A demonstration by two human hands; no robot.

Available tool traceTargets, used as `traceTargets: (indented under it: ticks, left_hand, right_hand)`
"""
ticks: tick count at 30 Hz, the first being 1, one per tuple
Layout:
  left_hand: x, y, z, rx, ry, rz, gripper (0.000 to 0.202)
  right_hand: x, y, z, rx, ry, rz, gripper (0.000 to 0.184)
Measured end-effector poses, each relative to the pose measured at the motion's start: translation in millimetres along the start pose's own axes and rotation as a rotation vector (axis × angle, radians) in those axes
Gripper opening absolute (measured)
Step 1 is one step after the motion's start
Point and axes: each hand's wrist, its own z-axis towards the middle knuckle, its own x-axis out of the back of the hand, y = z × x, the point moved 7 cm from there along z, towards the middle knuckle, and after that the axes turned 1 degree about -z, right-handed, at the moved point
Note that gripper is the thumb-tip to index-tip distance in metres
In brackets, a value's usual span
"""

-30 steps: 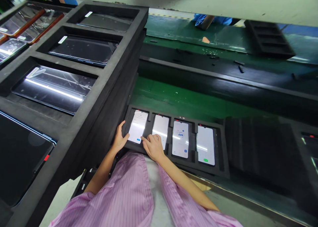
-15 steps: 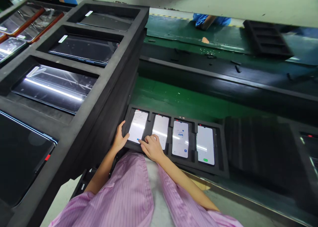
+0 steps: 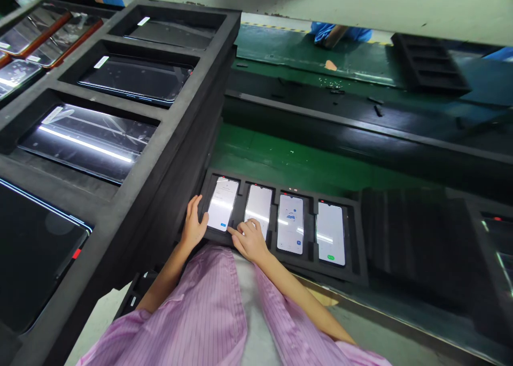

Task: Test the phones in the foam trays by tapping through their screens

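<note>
A black foam tray (image 3: 356,264) lies on the green belt and holds several lit phones side by side. My left hand (image 3: 193,224) rests on the tray's left edge, fingers spread beside the leftmost phone (image 3: 223,210). My right hand (image 3: 249,240) lies over the bottom of the second phone (image 3: 258,208), its index finger stretched toward the lower edge of the leftmost phone and the other fingers curled. Two more lit phones (image 3: 290,223) (image 3: 331,232) sit to the right, untouched.
A tall stack of black foam trays (image 3: 168,141) with dark phones stands close on the left. The green conveyor belt (image 3: 292,163) runs behind. Another dark tray (image 3: 428,61) sits far right. Across the belt is a person's blue sleeve (image 3: 340,33).
My right index finger has drawn back slightly from the leftmost phone's screen to its lower edge. My left hand has stayed on the tray's edge.
</note>
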Motion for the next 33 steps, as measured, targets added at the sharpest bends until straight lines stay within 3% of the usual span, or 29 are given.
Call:
traceTargets:
  ticks: [2, 5, 7, 14, 22, 33]
  left_hand:
    - [-7.5, 22.1, -10.5, -0.157, -0.032, 0.165, 0.044]
    - [-38.2, 56.1, -30.9, -0.440, -0.256, 0.290, 0.037]
    - [-56.0, 70.0, -39.9, -0.540, -0.373, 0.319, 0.035]
    - [-75.4, 78.0, -32.9, -0.547, -0.457, 0.413, 0.042]
    - [-79.9, 71.9, -32.3, -0.560, -0.468, 0.431, 0.041]
    - [-81.6, 71.4, -31.2, -0.540, -0.471, 0.434, 0.041]
  right_hand:
    - [13.3, 11.5, -13.0, -0.066, 0.052, -0.013, 0.033]
    - [35.5, 36.4, -39.7, -0.240, 0.125, -0.062, 0.032]
    - [45.1, 48.9, -55.6, -0.328, 0.135, -0.109, 0.031]
    - [41.7, 56.1, -68.4, -0.419, 0.063, -0.168, 0.033]
    - [36.0, 56.0, -65.8, -0.436, 0.042, -0.156, 0.033]
    - [28.6, 51.9, -61.1, -0.403, -0.084, -0.147, 0.034]
